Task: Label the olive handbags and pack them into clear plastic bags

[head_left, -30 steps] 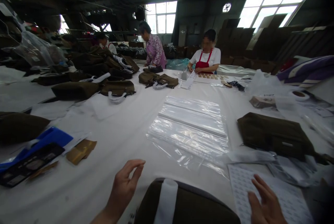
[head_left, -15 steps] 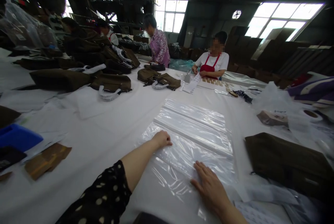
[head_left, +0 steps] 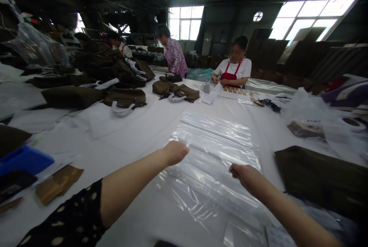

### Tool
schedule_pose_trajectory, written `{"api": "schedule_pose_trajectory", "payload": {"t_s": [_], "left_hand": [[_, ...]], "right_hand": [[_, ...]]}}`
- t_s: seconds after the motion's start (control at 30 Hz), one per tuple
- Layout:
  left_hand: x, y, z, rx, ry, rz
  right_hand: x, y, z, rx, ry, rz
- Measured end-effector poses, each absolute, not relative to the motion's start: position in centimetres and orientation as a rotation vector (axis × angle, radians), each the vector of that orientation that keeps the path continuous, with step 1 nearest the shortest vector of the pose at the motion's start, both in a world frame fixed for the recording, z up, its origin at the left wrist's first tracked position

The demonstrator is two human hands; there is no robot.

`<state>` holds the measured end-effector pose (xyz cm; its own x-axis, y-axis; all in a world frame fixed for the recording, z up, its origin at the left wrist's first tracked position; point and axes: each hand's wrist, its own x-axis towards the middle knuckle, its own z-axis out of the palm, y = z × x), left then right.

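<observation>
Since the earlier frame, the right hand [head_left: 243,172] has come up from lying flat with its fingers spread near the lower centre, and is now closed, right of the middle of the frame. Left hand [head_left: 176,153] sits in about the same spot, just left of the frame's middle, closed as well.

Both grips look pinched on the clear plastic [head_left: 211,174], thumbs pressed to the fingers; the fingertips are partly turned away, so how many layers each one has cannot be told. That plastic lies on the white bench [head_left: 126,139] from the centre of the frame down toward the lower right, with its folds slanting from upper left to lower right.

What counts most, I judge, is how the two grips line up with those folds: a line from the left fingertips to the right ones slopes down to the right, much as the folds do. A good part of the plastic spreads below both grips, toward the wearer, and a smaller part above. The right hand is lower in the frame and so nearer the wearer, close to the dark bag [head_left: 319,174] at the right edge.
</observation>
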<state>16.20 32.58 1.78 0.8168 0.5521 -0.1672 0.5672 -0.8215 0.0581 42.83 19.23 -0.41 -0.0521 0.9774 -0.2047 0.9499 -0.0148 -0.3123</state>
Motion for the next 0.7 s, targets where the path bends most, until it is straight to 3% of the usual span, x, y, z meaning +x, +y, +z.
{"api": "schedule_pose_trajectory", "payload": {"t_s": [0.17,0.3,0.47,0.7], "left_hand": [[17.3,33.3,2.7,2.954,0.904,-0.108],[18.5,34.0,6.5,2.996,0.941,0.019],[16.9,30.6,10.5,2.793,1.094,0.451],[11.2,21.7,5.3,2.232,1.294,0.762]], "right_hand": [[42.2,20.5,1.9,-2.244,-2.319,0.220],[42.0,20.7,5.2,-2.346,-2.342,-0.144],[41.1,17.0,8.9,-2.250,-2.185,-0.398],[40.8,8.4,3.7,-2.217,-2.061,-0.341]]}}
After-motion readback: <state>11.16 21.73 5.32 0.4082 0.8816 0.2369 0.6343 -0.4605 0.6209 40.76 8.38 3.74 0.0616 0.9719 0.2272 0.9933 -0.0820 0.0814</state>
